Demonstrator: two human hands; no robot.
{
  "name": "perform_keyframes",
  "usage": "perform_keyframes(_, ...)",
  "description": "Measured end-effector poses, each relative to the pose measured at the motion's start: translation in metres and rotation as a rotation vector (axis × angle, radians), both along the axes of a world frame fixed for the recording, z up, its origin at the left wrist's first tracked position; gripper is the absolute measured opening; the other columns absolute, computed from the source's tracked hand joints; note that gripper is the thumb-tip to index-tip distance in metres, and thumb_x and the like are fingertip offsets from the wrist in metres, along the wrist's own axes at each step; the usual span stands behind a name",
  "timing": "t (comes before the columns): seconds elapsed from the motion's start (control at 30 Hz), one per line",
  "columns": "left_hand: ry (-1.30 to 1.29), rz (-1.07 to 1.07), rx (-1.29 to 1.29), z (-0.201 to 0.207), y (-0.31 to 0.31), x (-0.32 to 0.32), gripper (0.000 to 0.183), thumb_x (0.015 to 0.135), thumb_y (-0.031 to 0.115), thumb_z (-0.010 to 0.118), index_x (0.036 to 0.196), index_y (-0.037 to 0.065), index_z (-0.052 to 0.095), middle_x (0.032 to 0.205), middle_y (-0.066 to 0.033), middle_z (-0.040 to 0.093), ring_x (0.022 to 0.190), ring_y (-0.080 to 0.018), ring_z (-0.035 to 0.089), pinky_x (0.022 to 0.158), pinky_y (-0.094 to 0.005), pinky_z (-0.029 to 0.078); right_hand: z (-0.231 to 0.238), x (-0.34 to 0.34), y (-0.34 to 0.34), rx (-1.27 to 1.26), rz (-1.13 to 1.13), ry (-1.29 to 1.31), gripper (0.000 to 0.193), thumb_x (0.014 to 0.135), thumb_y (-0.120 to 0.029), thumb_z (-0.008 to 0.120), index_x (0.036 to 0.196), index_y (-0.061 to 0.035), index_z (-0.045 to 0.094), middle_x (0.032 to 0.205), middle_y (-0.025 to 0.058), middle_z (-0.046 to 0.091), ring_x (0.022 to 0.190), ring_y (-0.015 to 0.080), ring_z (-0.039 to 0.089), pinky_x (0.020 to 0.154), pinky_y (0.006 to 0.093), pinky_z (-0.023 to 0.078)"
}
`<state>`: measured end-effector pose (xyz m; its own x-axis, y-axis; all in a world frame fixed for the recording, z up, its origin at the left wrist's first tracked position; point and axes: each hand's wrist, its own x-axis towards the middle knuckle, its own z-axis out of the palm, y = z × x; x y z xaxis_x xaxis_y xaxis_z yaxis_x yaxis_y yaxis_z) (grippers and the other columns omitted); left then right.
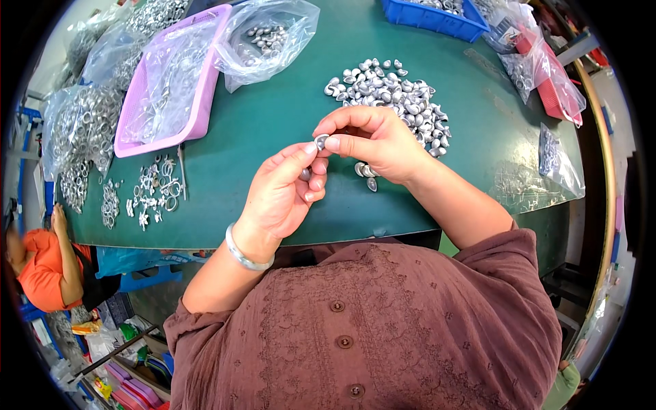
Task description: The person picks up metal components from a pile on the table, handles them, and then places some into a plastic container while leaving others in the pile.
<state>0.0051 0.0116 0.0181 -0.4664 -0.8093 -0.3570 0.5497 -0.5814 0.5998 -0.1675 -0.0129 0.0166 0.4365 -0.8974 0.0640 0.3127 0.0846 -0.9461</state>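
Observation:
Just above the table's near side, my left hand point(283, 184) and my right hand point(383, 140) meet at the fingertips. Between them, both pinch a small silver shell-shaped metal piece point(321, 141). A second rounded metal piece point(305, 175) is tucked in the curled fingers of my left hand. Beyond my right hand lies a loose pile of similar grey cup-like pieces point(403, 96). A few more pieces point(370, 174) rest on the table beneath my right wrist, partly hidden by it.
On the green table point(273, 113) stand a pink basket point(205, 113) with bagged parts, an open plastic bag point(263, 61) and a blue tray point(437, 24). Loose rings point(157, 188) lie at left. A red basket point(557, 102) is at right. Another person point(48, 266) sits at far left.

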Motion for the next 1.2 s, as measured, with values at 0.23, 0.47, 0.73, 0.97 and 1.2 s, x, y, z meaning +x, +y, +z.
perform_keyframes(0.23, -0.092, 0.074, -0.103, -0.003, 0.001, 0.0, 0.01, 0.083, 0.011, 0.057, 0.09, 0.003, 0.057, 0.07, 0.0009, 0.052, 0.055, -0.0055, 0.045, 0.047, -0.018, 0.034, 0.001, -0.002, 0.0, -0.085, -0.025, 0.146, 0.015, 0.079, 0.0, 0.059, 0.094, 0.0012, 0.061, 0.089, 0.0045, 0.058, 0.084, 0.012, 0.056, 0.075, 0.023, 0.045)
perform_keyframes(0.47, -0.088, 0.073, -0.169, -0.004, 0.002, 0.001, 0.012, 0.082, 0.007, 0.057, 0.093, 0.002, 0.057, 0.071, 0.0022, 0.051, 0.055, -0.0044, 0.043, 0.047, -0.0173, 0.033, 0.001, -0.001, 0.003, -0.056, -0.053, 0.167, 0.016, 0.079, -0.006, 0.061, 0.093, 0.0008, 0.061, 0.084, 0.0049, 0.061, 0.079, 0.0093, 0.057, 0.071, 0.0223, 0.046)
perform_keyframes(0.73, -0.024, 0.092, -0.193, -0.005, 0.004, 0.0, 0.015, 0.082, 0.004, 0.056, 0.097, 0.002, 0.057, 0.076, 0.0006, 0.055, 0.058, -0.0045, 0.044, 0.049, -0.0177, 0.034, 0.002, -0.001, 0.003, -0.082, -0.013, 0.117, 0.012, 0.078, 0.001, 0.06, 0.089, 0.001, 0.06, 0.085, 0.002, 0.058, 0.079, 0.0083, 0.055, 0.07, 0.0206, 0.045)
perform_keyframes(0.97, -0.063, 0.124, -0.264, -0.009, 0.005, 0.001, 0.018, 0.081, 0.003, 0.057, 0.099, 0.002, 0.056, 0.084, -0.0013, 0.057, 0.059, -0.0044, 0.044, 0.05, -0.0175, 0.035, -0.001, -0.001, 0.005, -0.131, 0.016, 0.081, 0.018, 0.077, 0.001, 0.059, 0.095, 0.0002, 0.056, 0.085, 0.0023, 0.057, 0.079, 0.0081, 0.054, 0.073, 0.0222, 0.046)
perform_keyframes(1.2, -0.113, 0.136, -0.32, -0.01, 0.005, 0.0, 0.019, 0.082, 0.003, 0.056, 0.1, 0.001, 0.056, 0.092, -0.0046, 0.059, 0.06, -0.0043, 0.044, 0.051, -0.0173, 0.035, -0.003, 0.0, 0.006, -0.158, -0.017, 0.084, 0.021, 0.077, 0.002, 0.059, 0.097, 0.0, 0.055, 0.085, 0.0021, 0.056, 0.079, 0.0076, 0.053, 0.072, 0.0219, 0.045)
